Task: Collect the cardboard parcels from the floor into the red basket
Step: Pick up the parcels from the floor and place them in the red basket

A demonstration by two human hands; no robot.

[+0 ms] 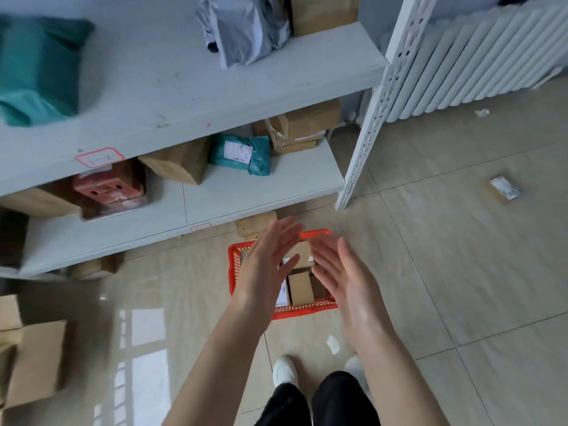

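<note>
Both hands hang above the red basket (235, 273), which stands on the tiled floor (461, 287) just in front of the white shelving (190, 96); the left hand (264, 269) is spread with fingers straight and palm turned inward, gripping nothing; the right hand (341, 275) faces it, also spread and empty; between the two hands a small cardboard parcel (302, 253) shows over the basket, and whether either hand touches it cannot be told through the blur. Inside the basket lie more parcels: a plain brown box (301, 287) near the front wall, and a box with a white label (283, 290) just beside it on the left; the hands cover the rest of the basket's inside.

One small labelled parcel (504, 188) lies on the floor well apart to the right, near the white radiator (479, 56); another cardboard box (255, 224) sits on the floor just behind the basket, under the lowest shelf; bigger boxes (33, 361) stand at the left edge. The shelves carry brown boxes, a teal mailer bag (242, 153), a grey bag (246, 29) and a red pack (110, 186). White shoes (284, 370) and dark trousers show at the bottom.
</note>
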